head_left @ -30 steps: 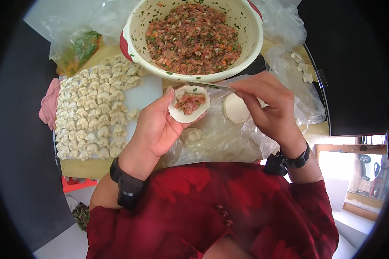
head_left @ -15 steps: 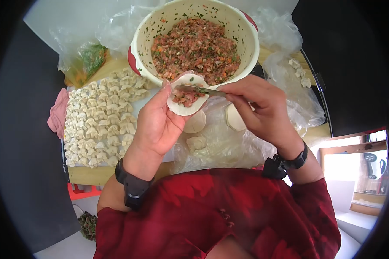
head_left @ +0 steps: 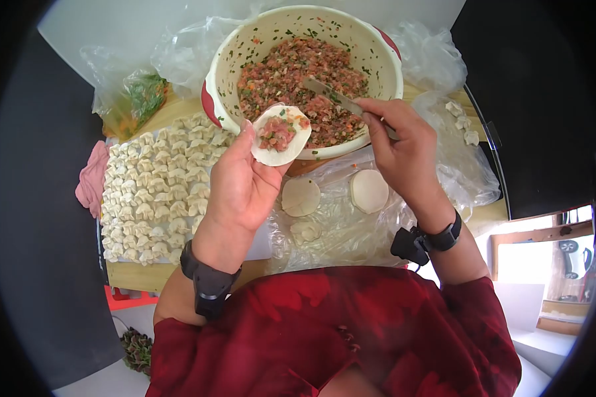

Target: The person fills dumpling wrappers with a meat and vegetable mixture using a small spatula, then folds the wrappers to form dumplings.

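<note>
On my left hand (head_left: 244, 178) rests a round dumpling wrapper (head_left: 297, 143), its edge held by the thumb, with a lump of meat filling (head_left: 275, 133) on it. My right hand (head_left: 404, 142) grips a flat metal spreader (head_left: 334, 97) by its handle; the blade reaches over the filling in the big cream bowl (head_left: 387, 79). The bowl's minced filling (head_left: 295, 63) is pink, with green and orange bits. Below my hands lie a loose wrapper (head_left: 300, 196) and what looks like a stack of wrappers (head_left: 369, 191) on plastic sheeting.
Rows of folded dumplings (head_left: 155, 192) cover a board at the left. A pink cloth (head_left: 91, 178) lies beside them. A plastic bag of greens (head_left: 136, 99) stands behind. More plastic (head_left: 434, 56) and a few dumplings (head_left: 462, 120) are at the right.
The spreader has lifted off the wrapper and moved up and right over the bowl, leaving the filling on the wrapper. My left hand, still holding the wrapper, has shifted slightly.
</note>
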Motion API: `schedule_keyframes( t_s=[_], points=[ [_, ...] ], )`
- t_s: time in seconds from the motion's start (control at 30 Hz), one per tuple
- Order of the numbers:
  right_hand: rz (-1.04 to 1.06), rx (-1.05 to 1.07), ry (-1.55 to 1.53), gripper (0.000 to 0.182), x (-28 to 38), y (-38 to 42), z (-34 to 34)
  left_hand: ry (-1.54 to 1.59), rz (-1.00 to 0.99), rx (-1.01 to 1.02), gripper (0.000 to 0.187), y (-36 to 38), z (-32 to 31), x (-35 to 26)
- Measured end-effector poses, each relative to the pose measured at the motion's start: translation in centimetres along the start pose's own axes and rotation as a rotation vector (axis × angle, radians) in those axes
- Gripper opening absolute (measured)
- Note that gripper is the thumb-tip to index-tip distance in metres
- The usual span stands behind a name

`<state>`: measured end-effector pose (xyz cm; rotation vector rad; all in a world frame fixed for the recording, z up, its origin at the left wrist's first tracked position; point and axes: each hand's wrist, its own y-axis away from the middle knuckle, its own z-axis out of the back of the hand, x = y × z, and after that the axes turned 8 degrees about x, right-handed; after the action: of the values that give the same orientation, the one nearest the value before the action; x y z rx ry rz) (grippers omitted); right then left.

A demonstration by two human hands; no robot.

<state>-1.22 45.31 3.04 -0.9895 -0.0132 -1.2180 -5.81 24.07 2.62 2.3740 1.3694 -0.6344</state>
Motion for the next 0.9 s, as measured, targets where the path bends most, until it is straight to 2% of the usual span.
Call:
schedule_keyframes(
  t_s=[0.13,0.2,0.33,0.4,0.53,0.6,0.63,0.7,0.73,0.8,0.9],
  points=[
    [-0.088,0.037,-0.153,0.016,1.5,-0.2,0.3,-0.061,-0.024,-0.017,0.039,-0.6,0.1,-0.4],
    [-0.128,0.148,-0.285,0.015,2.1,0.1,0.4,-0.065,-0.035,-0.026,0.039,-0.9,0.1,-0.5],
    [-0.156,0.147,-0.340,0.014,1.4,0.4,-0.4,-0.078,-0.045,-0.017,0.040,-1.0,0.1,-0.5],
    [-0.176,0.021,-0.148,0.014,0.1,-0.2,-0.4,-0.078,-0.044,-0.022,0.040,-1.0,0.1,-0.5],
    [-0.178,-0.017,-0.230,0.013,-0.9,-0.4,-0.3,-0.081,-0.039,0.001,0.040,-1.1,0.2,-0.7],
    [-0.267,0.162,-0.439,0.016,0.3,0.1,-0.4,-0.079,-0.029,0.013,0.040,-1.2,0.2,-0.7],
    [-0.269,0.160,-0.438,0.016,1.2,0.2,-0.1,-0.067,0.000,0.035,0.041,-1.1,0.1,-0.8],
    [-0.258,0.328,-0.431,0.021,2.9,0.0,0.4,-0.058,0.030,0.060,0.041,-0.9,-0.4,-0.8],
    [-0.259,0.323,-0.431,0.021,3.3,0.0,-0.1,-0.072,0.051,0.077,0.042,-0.7,-0.7,-0.7],
    [-0.085,0.273,-0.495,0.025,3.6,0.0,-1.2,-0.089,0.078,0.097,0.044,-0.6,-0.8,-0.6],
    [-0.024,0.309,-0.483,0.024,2.5,0.1,-2.1,-0.040,0.125,0.195,0.045,-0.3,-0.4,-0.6]
  ],
)
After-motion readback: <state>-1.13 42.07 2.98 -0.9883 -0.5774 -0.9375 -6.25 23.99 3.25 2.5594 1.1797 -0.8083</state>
